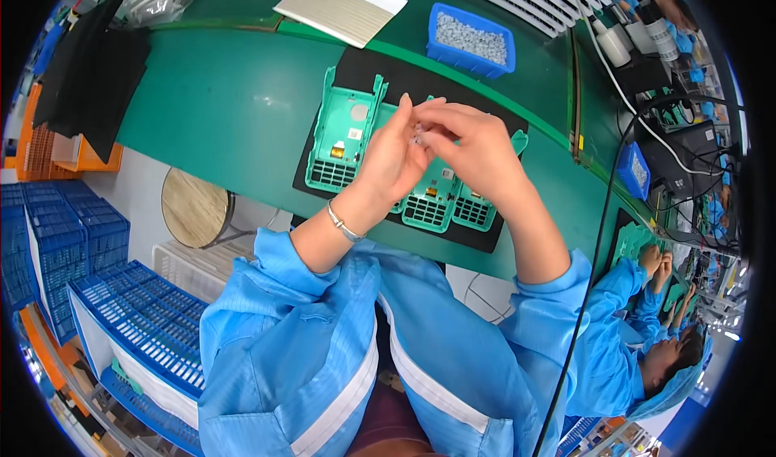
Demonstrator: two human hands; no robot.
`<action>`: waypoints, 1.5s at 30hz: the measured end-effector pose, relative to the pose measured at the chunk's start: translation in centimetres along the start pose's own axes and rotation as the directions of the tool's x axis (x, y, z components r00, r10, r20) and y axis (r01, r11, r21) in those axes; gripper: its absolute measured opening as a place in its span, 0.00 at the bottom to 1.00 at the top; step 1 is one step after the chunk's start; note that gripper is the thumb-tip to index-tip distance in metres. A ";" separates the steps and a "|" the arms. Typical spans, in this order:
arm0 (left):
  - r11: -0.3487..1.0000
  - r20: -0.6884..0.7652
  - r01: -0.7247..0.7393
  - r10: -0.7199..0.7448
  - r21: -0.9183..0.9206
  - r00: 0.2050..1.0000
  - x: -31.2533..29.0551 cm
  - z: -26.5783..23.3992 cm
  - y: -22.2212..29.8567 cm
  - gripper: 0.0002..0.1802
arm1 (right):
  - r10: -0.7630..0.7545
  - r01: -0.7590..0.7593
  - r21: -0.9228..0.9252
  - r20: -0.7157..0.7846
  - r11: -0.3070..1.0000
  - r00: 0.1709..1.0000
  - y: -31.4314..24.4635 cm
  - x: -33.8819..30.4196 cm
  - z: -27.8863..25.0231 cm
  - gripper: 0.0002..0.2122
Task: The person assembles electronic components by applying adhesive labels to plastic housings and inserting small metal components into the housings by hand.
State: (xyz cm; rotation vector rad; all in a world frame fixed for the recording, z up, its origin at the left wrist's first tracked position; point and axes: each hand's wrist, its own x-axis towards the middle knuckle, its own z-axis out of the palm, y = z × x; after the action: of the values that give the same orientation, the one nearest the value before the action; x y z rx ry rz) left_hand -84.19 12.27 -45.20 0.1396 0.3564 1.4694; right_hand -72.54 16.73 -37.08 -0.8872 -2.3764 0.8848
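Observation:
My left hand (390, 160) is half closed, palm turned inward, with a few small clear-whitish parts (419, 138) at its fingers. My right hand (475, 143) meets it from the other side, thumb and fingers pinched at the same parts; their exact kind is too small to tell. Below both hands, on a black mat (368, 63), lie several green plastic housings. The left housing (327, 134) shows a grid of keypad openings and a small gold-coloured piece. The middle housing (427, 213) and the right housing (475, 210) are partly covered by my hands and arm.
Beyond the mat stands a blue bin (465, 66) of small pale parts. Cardboard (343, 6) and a white slatted rack (537, 0) lie farther back. A black cable (594, 271) hangs at the right, near a co-worker (618, 336). Blue crates (133, 320) and a round stool (194, 206) are left.

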 end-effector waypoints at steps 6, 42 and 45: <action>1.000 -0.054 0.027 -0.028 -0.015 0.998 -2.7 -0.6 -0.6 0.32 | -0.026 0.008 -0.166 -0.105 0.986 0.994 1.4 -4.2 1.4 0.04; 0.940 -0.064 0.247 -0.238 0.234 0.969 -9.4 -2.9 -2.8 0.23 | 0.107 -0.193 -0.269 -0.304 0.944 0.946 3.2 -13.5 1.0 0.02; 0.899 -0.055 0.260 -0.258 0.353 0.965 -9.7 -2.7 -2.6 0.22 | 0.258 -0.360 -0.208 -0.397 0.909 0.881 5.1 -14.8 0.8 0.02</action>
State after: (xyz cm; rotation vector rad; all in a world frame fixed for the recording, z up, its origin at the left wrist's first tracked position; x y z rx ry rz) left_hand -83.19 2.14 -47.04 0.3664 0.6240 1.1302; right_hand -60.75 9.04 -43.88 -1.4430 -2.0890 0.4431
